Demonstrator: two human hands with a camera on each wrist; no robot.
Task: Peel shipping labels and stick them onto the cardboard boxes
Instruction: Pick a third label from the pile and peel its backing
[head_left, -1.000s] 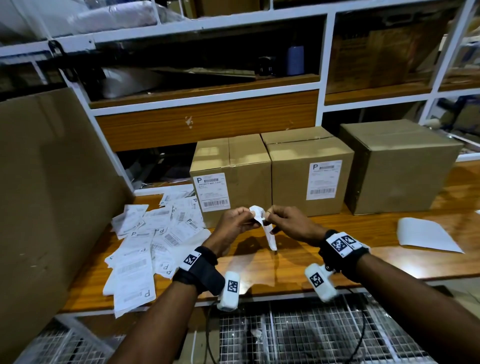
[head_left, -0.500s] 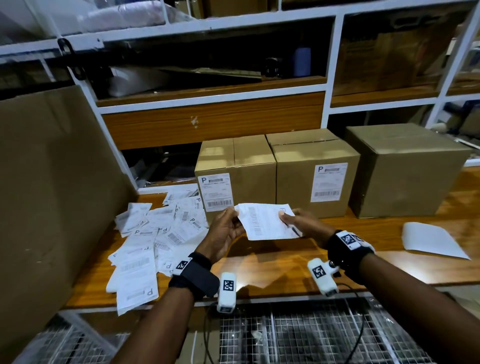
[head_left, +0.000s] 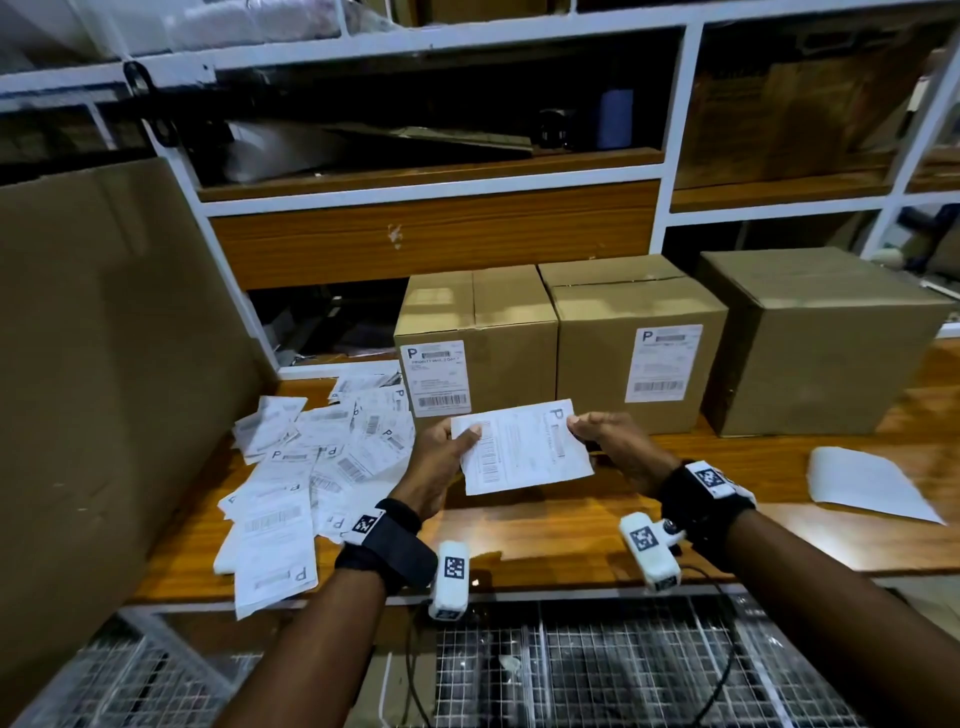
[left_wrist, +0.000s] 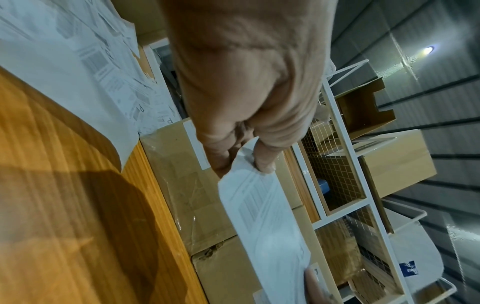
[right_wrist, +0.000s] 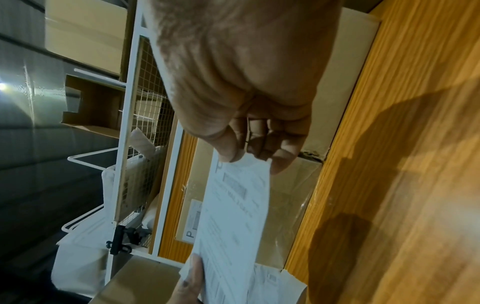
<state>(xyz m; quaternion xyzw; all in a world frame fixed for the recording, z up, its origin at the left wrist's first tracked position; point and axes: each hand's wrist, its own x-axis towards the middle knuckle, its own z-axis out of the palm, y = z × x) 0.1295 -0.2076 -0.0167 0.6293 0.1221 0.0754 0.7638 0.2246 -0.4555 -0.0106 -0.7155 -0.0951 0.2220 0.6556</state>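
A white shipping label (head_left: 522, 447) is stretched flat between my hands above the wooden bench, print side up. My left hand (head_left: 451, 441) pinches its left edge, thumb on top; the left wrist view shows that same label (left_wrist: 262, 207) pinched by the left hand (left_wrist: 249, 162). My right hand (head_left: 597, 428) pinches the right top corner, as seen on the label (right_wrist: 233, 207) under the right hand (right_wrist: 249, 156). Behind stand three cardboard boxes: the left box (head_left: 475, 332) and middle box (head_left: 636, 338) carry labels, the right box (head_left: 815, 338) shows none.
A heap of loose labels (head_left: 311, 462) lies at the left of the bench (head_left: 571, 525). A blank white sheet (head_left: 867, 483) lies at the right. A large cardboard panel (head_left: 104, 389) stands at the far left. White shelving rises behind the boxes.
A second ago the label hung crumpled between close hands. My hands have since moved apart and pulled it out flat, print side up.
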